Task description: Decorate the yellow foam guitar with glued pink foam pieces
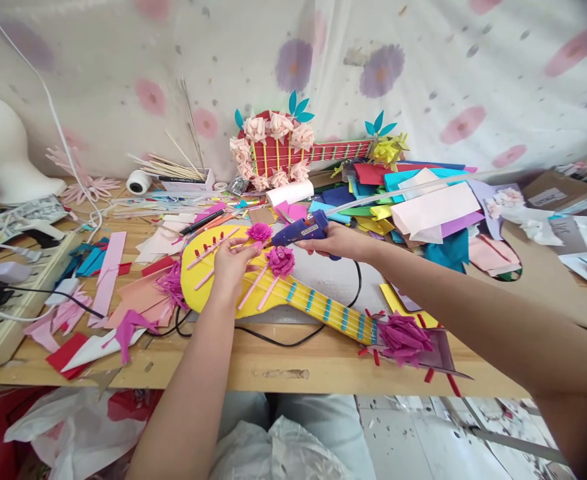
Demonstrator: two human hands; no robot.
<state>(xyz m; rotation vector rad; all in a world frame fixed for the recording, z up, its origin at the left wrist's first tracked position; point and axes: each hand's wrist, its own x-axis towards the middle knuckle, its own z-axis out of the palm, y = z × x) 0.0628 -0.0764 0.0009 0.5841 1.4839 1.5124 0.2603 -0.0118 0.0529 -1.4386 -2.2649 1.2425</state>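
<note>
A: What is each hand doing?

B: The right hand [334, 241] is closed around the blue hot-glue gun [303, 231], nozzle toward nine o'clock. The left hand [230, 261] pinches a magenta crepe-paper flower [260, 232] at the twelve o'clock edge of the yellow cardboard guitar's [208, 293] body.

A: Any advice?

B: I'd keep the dab small, press at the base, and keep fingertips off the nozzle. A second magenta paper flower [280, 260] sits at four o'clock.

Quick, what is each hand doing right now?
Left hand: fingers pinching a pink paper flower on the yellow paper guitar.
Right hand: closed around the blue glue gun, nozzle toward the flower.
</note>
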